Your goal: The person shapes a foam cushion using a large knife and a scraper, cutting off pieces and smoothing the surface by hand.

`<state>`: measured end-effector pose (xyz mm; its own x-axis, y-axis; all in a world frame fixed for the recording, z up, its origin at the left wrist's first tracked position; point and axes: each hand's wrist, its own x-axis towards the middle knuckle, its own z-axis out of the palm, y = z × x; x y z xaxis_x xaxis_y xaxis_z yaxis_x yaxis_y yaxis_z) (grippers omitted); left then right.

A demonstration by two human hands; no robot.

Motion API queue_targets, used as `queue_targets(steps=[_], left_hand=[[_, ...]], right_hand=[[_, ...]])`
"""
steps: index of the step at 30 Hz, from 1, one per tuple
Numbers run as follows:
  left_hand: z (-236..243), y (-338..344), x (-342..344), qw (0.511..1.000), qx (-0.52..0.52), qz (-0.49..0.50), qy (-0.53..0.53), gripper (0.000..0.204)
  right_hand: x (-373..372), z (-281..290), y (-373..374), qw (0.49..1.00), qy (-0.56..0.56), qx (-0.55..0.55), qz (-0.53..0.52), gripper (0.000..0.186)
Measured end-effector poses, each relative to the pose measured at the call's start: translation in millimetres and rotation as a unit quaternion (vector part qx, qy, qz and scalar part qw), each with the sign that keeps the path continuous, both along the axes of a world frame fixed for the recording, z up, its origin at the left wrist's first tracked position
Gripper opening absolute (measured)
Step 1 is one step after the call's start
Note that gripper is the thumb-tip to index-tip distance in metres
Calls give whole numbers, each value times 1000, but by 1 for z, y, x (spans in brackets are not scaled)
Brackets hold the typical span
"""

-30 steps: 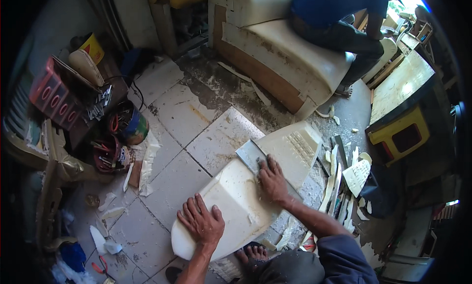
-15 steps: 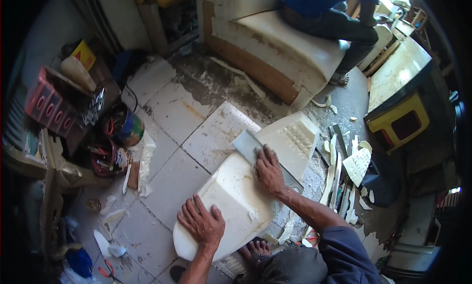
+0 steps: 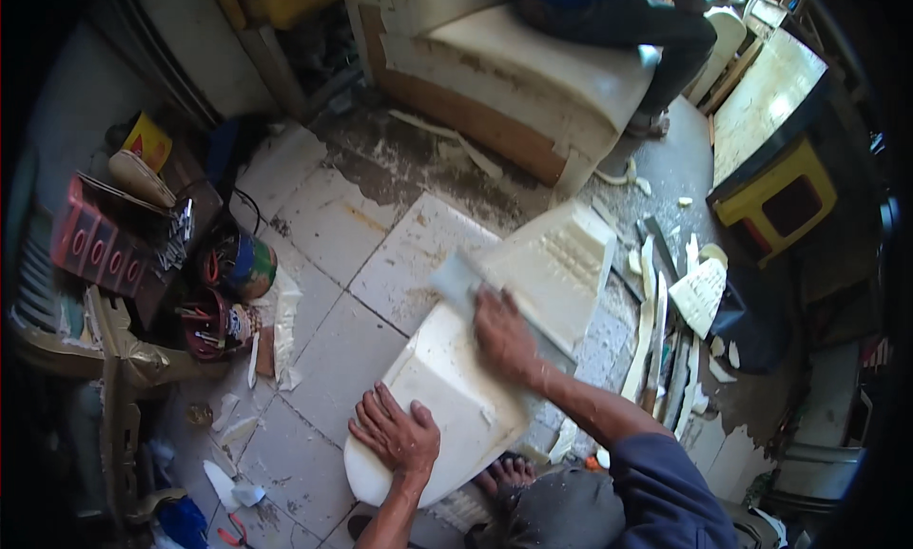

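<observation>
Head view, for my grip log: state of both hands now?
Left hand: open, on the cream foam piece.
Right hand: on the grey strip; blurred, grip cannot be told.

Over my feed, the cream foam block (image 3: 475, 397) reads matt and fairly smooth; the flat grey strip (image 3: 456, 279), slightly blurred, looks like dull metal. I make out glossy, translucent plastic drawers (image 3: 100, 248), a matt cloth sleeve (image 3: 666, 482) and gritty floor tiles (image 3: 319, 326).

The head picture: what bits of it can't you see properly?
All in the head view:
- Right hand: blurred, and it hides part of the grey strip.
- Cream piece: the left hand covers the patch underneath it.
- Seated person: the top edge cuts off the head.
- Dark red tub: what is inside looks too small and dim to name.
</observation>
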<state>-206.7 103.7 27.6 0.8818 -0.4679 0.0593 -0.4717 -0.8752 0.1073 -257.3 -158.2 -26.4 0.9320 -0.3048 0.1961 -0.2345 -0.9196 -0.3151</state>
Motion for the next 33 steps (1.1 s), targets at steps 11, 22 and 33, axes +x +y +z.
queue_targets(steps=[11,22,33], left_hand=[[-1,2,11,999,-32,-18,-17,67],[-5,-14,6,1000,-13,6,-9,68],[-3,1,2,999,-23,-6,-22,66]], right_hand=[[15,13,-38,983,140,-91,-71,47],[-9,58,-73,984,13,26,-176,43],[-36,0,23,997,-46,-57,36,42]])
